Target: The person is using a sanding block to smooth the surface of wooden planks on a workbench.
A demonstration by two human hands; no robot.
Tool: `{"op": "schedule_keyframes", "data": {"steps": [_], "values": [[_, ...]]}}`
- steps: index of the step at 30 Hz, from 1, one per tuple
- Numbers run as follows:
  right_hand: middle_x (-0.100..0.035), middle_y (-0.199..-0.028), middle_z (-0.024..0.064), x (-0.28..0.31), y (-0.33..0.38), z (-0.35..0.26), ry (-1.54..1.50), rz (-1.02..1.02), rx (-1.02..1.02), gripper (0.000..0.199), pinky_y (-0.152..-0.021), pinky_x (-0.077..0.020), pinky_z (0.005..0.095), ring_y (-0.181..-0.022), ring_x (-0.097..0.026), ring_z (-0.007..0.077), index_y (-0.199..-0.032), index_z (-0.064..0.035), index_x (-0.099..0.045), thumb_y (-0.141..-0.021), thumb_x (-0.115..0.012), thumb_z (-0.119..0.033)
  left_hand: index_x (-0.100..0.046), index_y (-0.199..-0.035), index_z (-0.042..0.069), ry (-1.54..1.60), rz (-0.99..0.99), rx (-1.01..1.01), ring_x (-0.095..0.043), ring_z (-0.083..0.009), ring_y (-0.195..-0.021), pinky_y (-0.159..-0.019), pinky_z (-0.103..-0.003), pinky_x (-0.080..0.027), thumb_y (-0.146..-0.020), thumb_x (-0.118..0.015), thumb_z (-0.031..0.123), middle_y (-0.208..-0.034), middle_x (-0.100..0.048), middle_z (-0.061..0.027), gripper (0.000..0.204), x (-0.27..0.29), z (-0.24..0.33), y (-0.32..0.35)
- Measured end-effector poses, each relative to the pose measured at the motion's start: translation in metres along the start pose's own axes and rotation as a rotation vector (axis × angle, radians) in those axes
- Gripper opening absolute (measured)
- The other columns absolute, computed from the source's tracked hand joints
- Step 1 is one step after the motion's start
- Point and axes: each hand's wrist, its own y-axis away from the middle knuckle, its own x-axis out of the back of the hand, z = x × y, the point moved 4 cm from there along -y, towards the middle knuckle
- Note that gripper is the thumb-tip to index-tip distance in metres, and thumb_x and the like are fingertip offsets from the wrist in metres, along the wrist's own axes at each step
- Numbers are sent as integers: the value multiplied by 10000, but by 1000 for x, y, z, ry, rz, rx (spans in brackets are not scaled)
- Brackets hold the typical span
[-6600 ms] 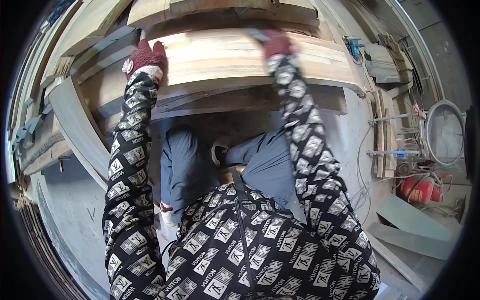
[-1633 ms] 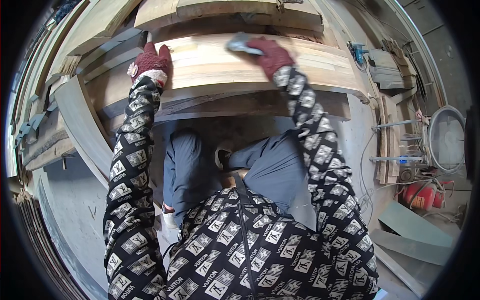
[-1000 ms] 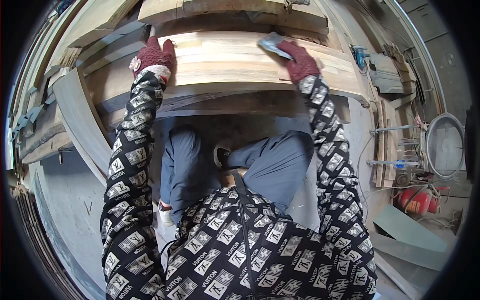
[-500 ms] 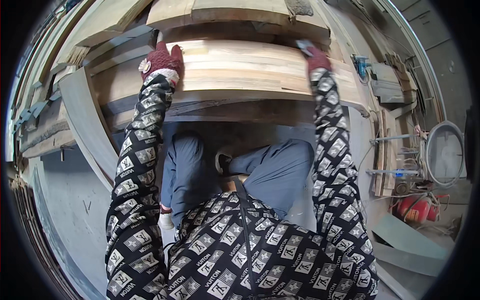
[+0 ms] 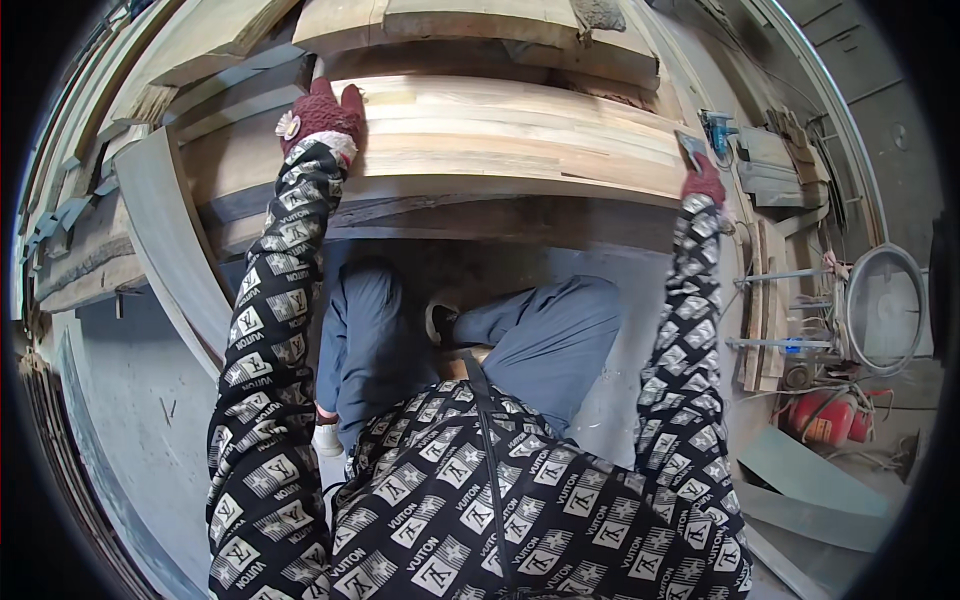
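Red-gloved left hand (image 5: 322, 112) lies flat, fingers spread, on the pale wooden slab (image 5: 500, 135). Right hand (image 5: 703, 180), at the slab's right end, grips a small grey pad (image 5: 690, 148).

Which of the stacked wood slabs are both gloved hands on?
The pale laminated slab nearest the person; left hand and right hand rest on it, not the darker slab behind.

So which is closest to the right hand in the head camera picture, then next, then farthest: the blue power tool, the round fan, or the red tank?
From the right hand, gloved at the right end of the wooden board:
1. Blue power tool, just above the hand.
2. Round fan, lower right, by the wall.
3. Red tank, on the floor below the fan, only a little farther.
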Motion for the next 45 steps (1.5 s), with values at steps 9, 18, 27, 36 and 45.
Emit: {"op": "schedule_keyframes", "data": {"steps": [9,18,27,36,45], "values": [[-654,-1059,132,37,231,-255,-704,132,990,313,-886,-468,421,-989,-601,341,-1064,-144,-672,-757,-648,-89,-482,-1318,85,-6,-2,-7,-575,-421,-1095,-956,-501,-420,-912,-426,511,-1158,-601,-263,591,-4,-11,2],[-661,-1016,135,39,116,-91,-397,148,427,366,-865,-491,432,-968,-622,365,-1105,-175,-662,-780,-580,-27,-490,-1302,89,-5,5,13,-561,-418,-1121,-977,-501,-403,-912,-425,504,-1187,-590,-260,573,4,-1,-1],[-673,-966,114,29,202,-202,-726,312,629,348,-861,-492,412,-959,-623,333,-1045,-131,-684,-713,-613,-53,-486,-1307,81,-27,-28,-7,-567,-415,-1123,-977,-485,-415,-915,-413,519,-1190,-592,-269,593,-12,-5,-5],[-641,-1079,154,50,181,-149,-652,207,826,475,-898,-484,375,-1012,-611,300,-1161,-116,-630,-740,-505,65,-467,-1332,92,53,-10,-99,-505,-452,-1186,-1024,-494,-361,-876,-404,545,-1250,-554,-274,647,-11,-1,-10],[-678,-1008,143,43,154,-176,-366,-56,277,346,-866,-488,397,-946,-640,321,-1195,-238,-635,-865,-537,-206,-445,-1344,33,-14,5,-10,-543,-401,-1147,-1009,-457,-389,-943,-413,401,-1199,-590,-256,544,24,18,23]]}}
